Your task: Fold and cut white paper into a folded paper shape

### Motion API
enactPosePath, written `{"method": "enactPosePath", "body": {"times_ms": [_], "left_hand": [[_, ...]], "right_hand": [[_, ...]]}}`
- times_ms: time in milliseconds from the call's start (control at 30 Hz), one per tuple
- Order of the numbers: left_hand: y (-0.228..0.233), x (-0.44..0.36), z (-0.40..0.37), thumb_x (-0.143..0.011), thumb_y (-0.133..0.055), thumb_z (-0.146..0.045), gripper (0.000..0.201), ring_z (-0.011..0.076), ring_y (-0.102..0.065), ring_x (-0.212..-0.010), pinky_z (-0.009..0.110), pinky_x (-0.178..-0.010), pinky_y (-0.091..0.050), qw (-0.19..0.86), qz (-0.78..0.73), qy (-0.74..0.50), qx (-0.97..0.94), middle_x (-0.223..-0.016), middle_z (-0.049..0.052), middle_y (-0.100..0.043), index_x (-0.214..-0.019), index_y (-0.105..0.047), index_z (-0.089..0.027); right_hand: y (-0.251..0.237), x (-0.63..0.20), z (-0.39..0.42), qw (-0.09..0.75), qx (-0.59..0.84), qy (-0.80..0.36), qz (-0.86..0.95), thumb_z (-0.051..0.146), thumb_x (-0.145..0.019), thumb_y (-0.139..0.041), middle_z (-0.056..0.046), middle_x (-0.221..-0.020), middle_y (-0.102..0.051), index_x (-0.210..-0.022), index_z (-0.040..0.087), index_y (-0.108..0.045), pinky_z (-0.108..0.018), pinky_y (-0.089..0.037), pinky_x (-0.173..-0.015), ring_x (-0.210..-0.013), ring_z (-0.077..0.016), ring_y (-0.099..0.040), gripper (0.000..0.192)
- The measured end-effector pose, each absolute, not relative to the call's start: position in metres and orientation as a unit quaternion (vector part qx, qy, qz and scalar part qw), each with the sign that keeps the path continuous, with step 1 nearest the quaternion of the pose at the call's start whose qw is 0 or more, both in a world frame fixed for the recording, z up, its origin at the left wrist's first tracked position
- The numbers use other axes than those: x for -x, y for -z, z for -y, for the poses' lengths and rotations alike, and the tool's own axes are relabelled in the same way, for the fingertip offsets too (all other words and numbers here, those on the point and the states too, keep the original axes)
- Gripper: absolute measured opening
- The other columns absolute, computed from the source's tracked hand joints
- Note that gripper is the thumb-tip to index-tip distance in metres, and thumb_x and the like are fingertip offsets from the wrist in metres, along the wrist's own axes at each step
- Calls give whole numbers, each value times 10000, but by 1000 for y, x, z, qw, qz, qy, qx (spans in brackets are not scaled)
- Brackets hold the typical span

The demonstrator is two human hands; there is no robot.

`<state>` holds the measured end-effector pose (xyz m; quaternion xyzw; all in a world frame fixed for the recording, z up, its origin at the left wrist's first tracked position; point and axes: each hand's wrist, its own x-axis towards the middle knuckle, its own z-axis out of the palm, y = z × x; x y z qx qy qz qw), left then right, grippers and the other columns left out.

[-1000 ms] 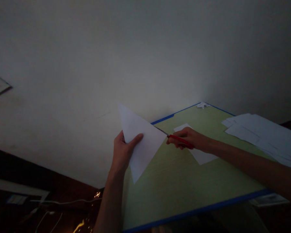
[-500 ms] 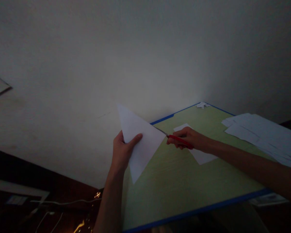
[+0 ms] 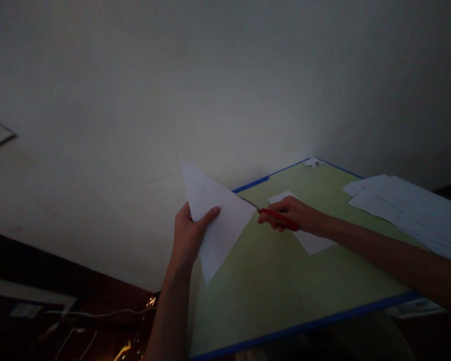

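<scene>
My left hand [image 3: 190, 235] holds up a white sheet folded into a triangle [image 3: 214, 220], thumb across its front face. My right hand [image 3: 295, 214] grips red-handled scissors [image 3: 276, 215]; their blades point left and meet the triangle's right corner. Both hands hover over the left half of a green table with a blue edge [image 3: 285, 281]. A loose white sheet [image 3: 311, 240] lies flat on the table, partly under my right hand.
A spread stack of white sheets [image 3: 406, 205] lies at the table's right side. A small crumpled paper scrap [image 3: 313, 162] sits at the far corner by the pale wall. Cables [image 3: 78, 321] trail over the dark floor at lower left.
</scene>
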<state>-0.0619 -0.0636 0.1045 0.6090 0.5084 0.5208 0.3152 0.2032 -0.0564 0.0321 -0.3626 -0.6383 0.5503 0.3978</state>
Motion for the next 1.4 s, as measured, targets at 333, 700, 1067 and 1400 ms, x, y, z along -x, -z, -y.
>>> {"method": "enactPosePath", "body": {"times_ms": [333, 700, 1067, 1400], "left_hand": [[-107, 59, 66, -660, -877, -374, 448, 219, -712, -683, 323, -619, -600, 323, -508, -525, -602, -909, 89, -768, -988, -685, -137], [-106, 60, 66, -660, -877, -372, 469, 223, -719, -713, 325, -632, -611, 315, -509, -531, -599, -929, 93, -769, -1024, -690, -143], [-106, 57, 67, -663, -872, -392, 450, 225, -715, -688, 322, -604, -609, 331, -514, -505, -609, -902, 94, -765, -988, -684, -144], [-96, 44, 73, -664, -889, -395, 544, 247, -736, -703, 360, -630, -618, 446, -510, -419, -604, -943, 96, -772, -1099, -656, -168]], "right_hand": [[-29, -203, 55, 403, 355, -548, 641, 641, -770, -745, -36, -660, -643, -908, 148, -817, -215, -308, -444, -530, -90, -531, 517], [-34, -202, 57, 429, 393, -549, 600, 632, -729, -766, -21, -623, -619, -871, 140, -813, -225, -298, -455, -500, -78, -502, 513], [-42, -201, 62, 461, 401, -549, 570, 684, -696, -769, -4, -653, -563, -858, 145, -776, -256, -306, -489, -541, -100, -483, 563], [-47, -199, 60, 449, 342, -527, 635, 716, -780, -682, 21, -643, -474, -770, 155, -662, -263, -274, -541, -584, -109, -407, 561]]}}
